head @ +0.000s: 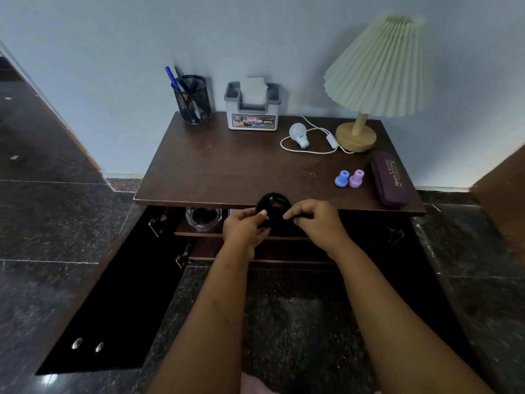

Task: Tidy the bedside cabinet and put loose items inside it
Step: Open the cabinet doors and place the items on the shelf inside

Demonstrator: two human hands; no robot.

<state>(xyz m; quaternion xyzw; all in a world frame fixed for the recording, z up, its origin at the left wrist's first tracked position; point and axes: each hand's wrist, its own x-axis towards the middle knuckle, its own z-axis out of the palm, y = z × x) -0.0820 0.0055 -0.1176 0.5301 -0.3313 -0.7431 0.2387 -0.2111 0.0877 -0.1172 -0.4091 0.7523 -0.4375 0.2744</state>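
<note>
A dark wooden bedside cabinet [227,166] stands against the wall with both doors swung open. Just in front of its top edge, my left hand [244,227] and my right hand [315,220] both pinch a black looped item [273,199], possibly a coiled cable or band; I cannot tell which. On the top lie a loose white light bulb [297,134], a blue stopper [342,178], a purple stopper [356,178] and a purple glasses case [390,179]. A glass ashtray [203,218] sits on the inner shelf.
A mesh pen holder [192,99] and a grey tissue box [252,108] stand at the back. A pleated lamp [377,72] with a white cord [312,150] is at the back right. The open left door [113,294] juts over the dark tiled floor.
</note>
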